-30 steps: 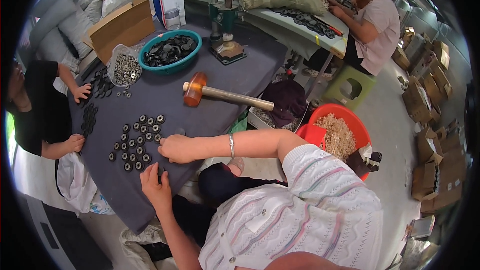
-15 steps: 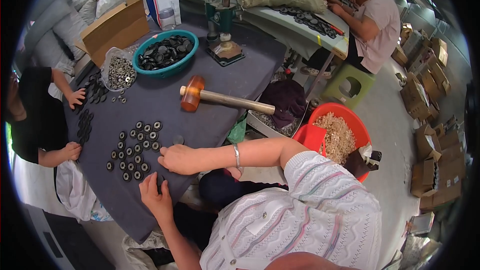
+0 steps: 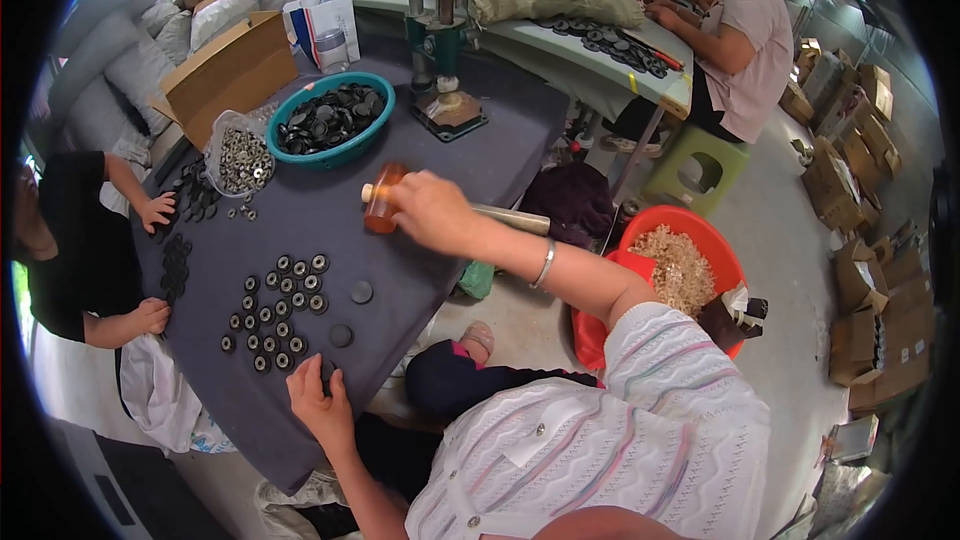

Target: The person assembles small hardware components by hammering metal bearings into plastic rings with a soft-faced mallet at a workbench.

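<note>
My right hand [image 3: 436, 214] lies over the handle of a mallet [image 3: 381, 202], close behind its amber head, with fingers closed on it. The mallet rests on the dark cloth, its handle end [image 3: 520, 221] pointing right. At the near edge, my left hand [image 3: 322, 402] pinches a black disc [image 3: 328, 370] between thumb and fingers. Two plain black discs, one farther off [image 3: 361, 291] and one nearer [image 3: 341, 335], lie to the right of a group of several black discs with metal ring centres [image 3: 283, 329].
A teal basin [image 3: 388, 120] of black discs stands beside a clear tub [image 3: 212, 162] of small metal parts. Behind them is a green hand press [image 3: 440, 50]. A child's hand [image 3: 157, 211] touches discs at left. A red tub [image 3: 735, 265] stands right; another person sits beyond.
My right hand has moved from beside the disc group up and right onto the mallet. Two plain discs now show where it was. My left hand stays at the near edge.
</note>
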{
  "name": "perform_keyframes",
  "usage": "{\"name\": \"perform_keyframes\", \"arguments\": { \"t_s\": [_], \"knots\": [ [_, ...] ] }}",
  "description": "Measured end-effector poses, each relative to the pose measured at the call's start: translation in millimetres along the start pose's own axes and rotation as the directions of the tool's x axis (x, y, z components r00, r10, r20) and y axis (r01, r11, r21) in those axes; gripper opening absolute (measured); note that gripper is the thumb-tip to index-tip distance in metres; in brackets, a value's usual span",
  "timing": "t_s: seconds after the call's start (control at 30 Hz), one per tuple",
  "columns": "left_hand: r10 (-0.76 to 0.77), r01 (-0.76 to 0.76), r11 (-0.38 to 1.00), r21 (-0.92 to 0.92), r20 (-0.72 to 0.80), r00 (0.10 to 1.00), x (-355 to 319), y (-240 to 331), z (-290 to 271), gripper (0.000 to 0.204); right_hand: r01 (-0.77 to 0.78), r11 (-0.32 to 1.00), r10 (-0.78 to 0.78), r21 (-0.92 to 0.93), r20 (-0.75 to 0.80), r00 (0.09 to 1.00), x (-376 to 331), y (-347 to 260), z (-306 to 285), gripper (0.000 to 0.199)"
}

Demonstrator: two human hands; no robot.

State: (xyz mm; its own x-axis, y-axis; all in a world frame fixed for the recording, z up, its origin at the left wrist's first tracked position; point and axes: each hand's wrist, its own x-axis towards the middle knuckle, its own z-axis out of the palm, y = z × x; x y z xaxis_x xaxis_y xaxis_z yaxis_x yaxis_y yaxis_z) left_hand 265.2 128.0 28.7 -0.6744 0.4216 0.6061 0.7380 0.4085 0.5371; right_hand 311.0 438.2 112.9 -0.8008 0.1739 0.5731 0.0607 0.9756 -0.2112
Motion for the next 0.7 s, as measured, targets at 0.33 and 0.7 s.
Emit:
{"name": "perform_keyframes", "arguments": {
  "t_s": [0.33,0.7],
  "knots": [
    [-0.025,0.024,1.0,0.015,0.035,0.999,-8.4,1.1,-11.4,0.036,-0.185,0.982,0.184,-0.048,0.505,0.843,-16.8,90.5,14.4,0.034],
    [-0.196,0.178,0.959,-0.218,-0.063,0.979,-0.7,-6.5,-7.4,0.029,-0.487,0.75,0.19,0.448,0.56,0.807,-9.4,24.2,-9.3,0.043]
  ]
}}
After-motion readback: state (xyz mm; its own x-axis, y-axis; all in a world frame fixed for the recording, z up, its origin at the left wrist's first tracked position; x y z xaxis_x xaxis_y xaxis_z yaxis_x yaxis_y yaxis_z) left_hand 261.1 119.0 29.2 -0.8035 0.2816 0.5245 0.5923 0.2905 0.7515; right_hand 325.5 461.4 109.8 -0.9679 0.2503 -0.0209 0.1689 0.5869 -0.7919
